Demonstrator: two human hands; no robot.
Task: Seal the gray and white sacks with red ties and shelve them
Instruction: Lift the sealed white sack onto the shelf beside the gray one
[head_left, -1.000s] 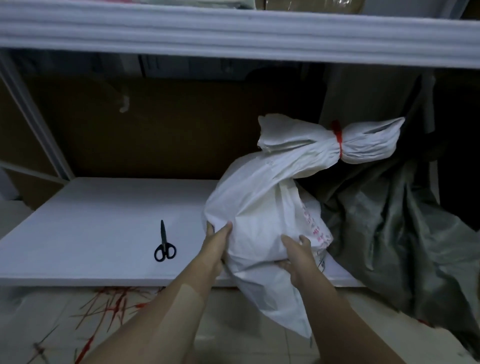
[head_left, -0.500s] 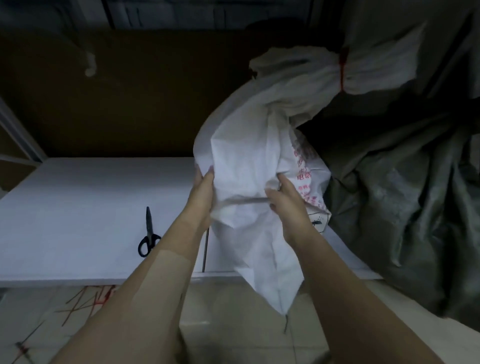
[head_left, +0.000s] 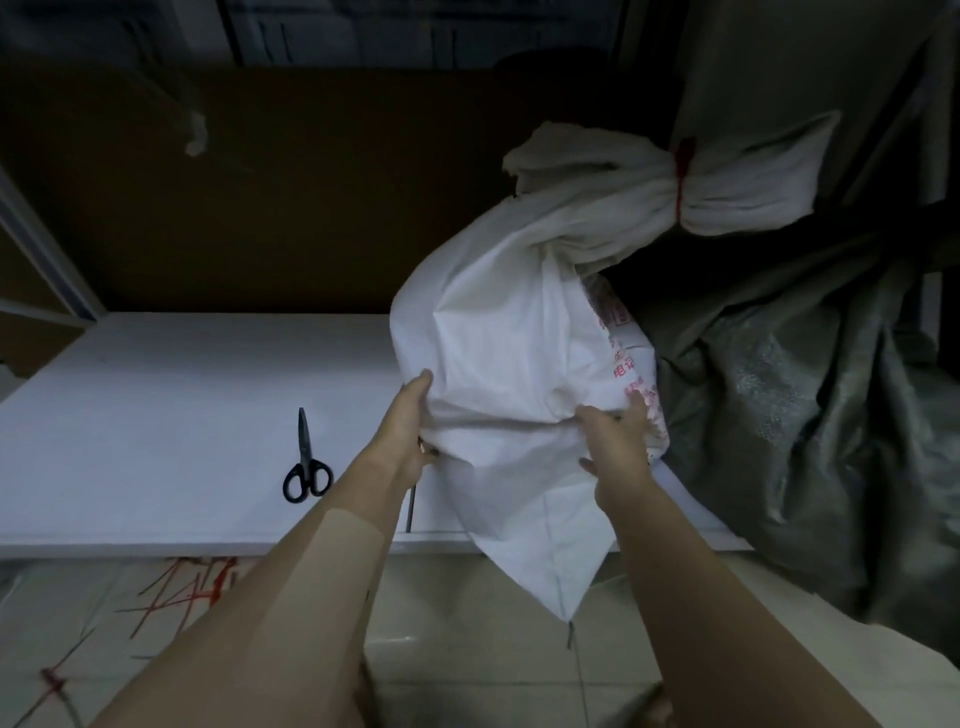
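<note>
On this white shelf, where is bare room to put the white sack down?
The shelf is bare left of the scissors, back to the brown wall, and between the scissors and the left hand. The right end is crowded: the white sack leans against the gray sack there.

scissors (head_left: 306, 460) on shelf (head_left: 156, 415), left of sack (head_left: 509, 364)

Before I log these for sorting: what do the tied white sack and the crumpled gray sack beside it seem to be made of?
The tied white sack looks like woven plastic sacking: matte, with stiff, sharp creases and red print on its side. The crumpled gray sack seems to be similar woven plastic, but with a faint sheen that catches light along its folds. The dim light leaves both uncertain.
</note>
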